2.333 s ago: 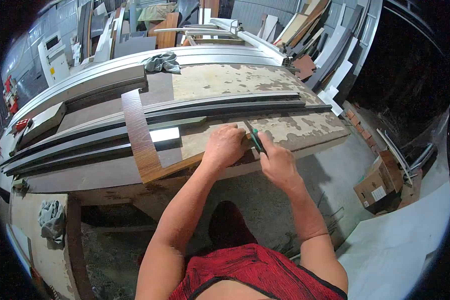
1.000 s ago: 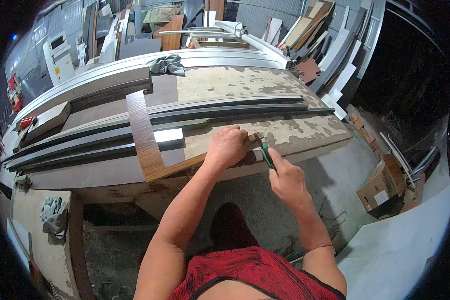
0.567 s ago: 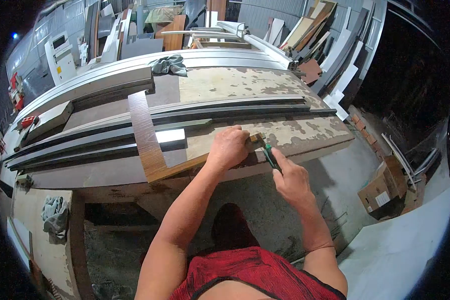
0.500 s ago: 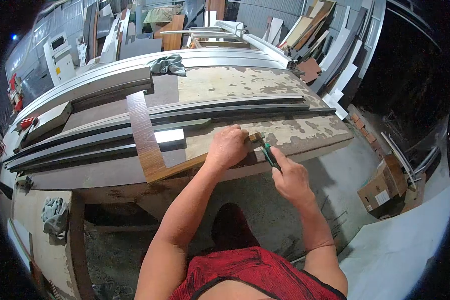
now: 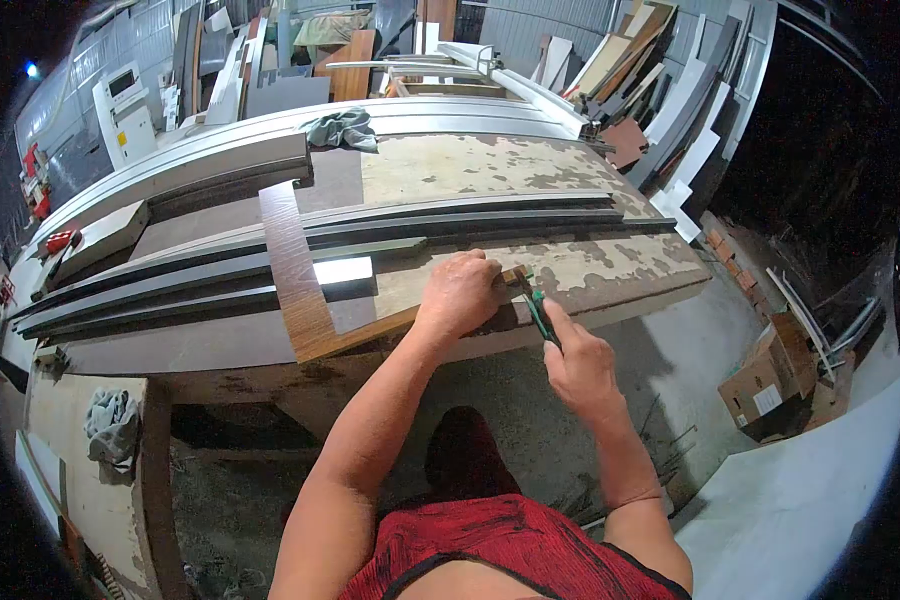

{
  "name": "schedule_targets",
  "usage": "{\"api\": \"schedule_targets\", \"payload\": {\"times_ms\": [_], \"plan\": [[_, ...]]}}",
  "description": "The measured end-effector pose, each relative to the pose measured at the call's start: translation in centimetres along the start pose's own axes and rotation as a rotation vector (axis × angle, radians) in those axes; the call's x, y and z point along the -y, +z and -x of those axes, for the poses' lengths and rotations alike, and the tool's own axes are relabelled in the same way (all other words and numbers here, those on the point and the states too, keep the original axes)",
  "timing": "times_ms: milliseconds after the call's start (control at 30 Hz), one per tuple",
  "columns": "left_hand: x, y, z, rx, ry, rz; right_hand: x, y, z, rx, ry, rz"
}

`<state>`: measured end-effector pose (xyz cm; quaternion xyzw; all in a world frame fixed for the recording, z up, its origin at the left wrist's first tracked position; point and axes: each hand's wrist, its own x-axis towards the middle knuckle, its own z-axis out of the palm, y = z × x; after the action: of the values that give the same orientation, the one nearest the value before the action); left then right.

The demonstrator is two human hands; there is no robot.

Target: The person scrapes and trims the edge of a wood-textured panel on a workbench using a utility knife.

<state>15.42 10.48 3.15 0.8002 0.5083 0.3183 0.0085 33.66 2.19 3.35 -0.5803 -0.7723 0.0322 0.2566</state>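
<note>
Near the front edge of the worn workbench, my left hand is closed over the right part of a narrow wood-grain strip. A short end of the strip sticks out past my fingers. My right hand is wrapped round a green-handled tool, whose metal head meets that end. The tool's exact type is too small to tell. To the left, the strip joins or touches a wider wood-grain piece, which lies across several long dark profiles.
A grey cloth lies at the bench's back, beside a long rail. Another cloth rests on a lower table at left. A cardboard box stands on the floor at right. Boards lean against the back wall.
Both hands keep their hold on the strip and the tool. The tool's handles look slightly closer together, and the whole view has shifted slightly.
</note>
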Motion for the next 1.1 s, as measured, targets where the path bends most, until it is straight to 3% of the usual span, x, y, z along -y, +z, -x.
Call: {"api": "schedule_targets", "payload": {"times_ms": [233, 433, 533, 833, 1100], "plan": [[0.4, 0.4, 0.0, -0.002, 0.020, -0.032, 0.5, 0.2, -3.3, 0.040, -0.021, 0.013], [0.4, 0.5, -0.1, 0.008, -0.011, 0.003, -0.8, 1.4, -1.1, -0.063, -0.129, 0.080], [0.4, 0.4, -0.1, -0.003, -0.003, 0.007, -0.1, 0.5, -0.4, 0.012, -0.019, 0.053], [0.1, 0.0, -0.1, 0.035, -0.022, -0.015, 0.4, 1.4, -3.5, -0.020, -0.043, 0.079], [0.1, -0.1, -0.1, 0.035, -0.017, -0.020, 0.1, 0.4, -0.3, 0.001, -0.001, 0.061]]}}
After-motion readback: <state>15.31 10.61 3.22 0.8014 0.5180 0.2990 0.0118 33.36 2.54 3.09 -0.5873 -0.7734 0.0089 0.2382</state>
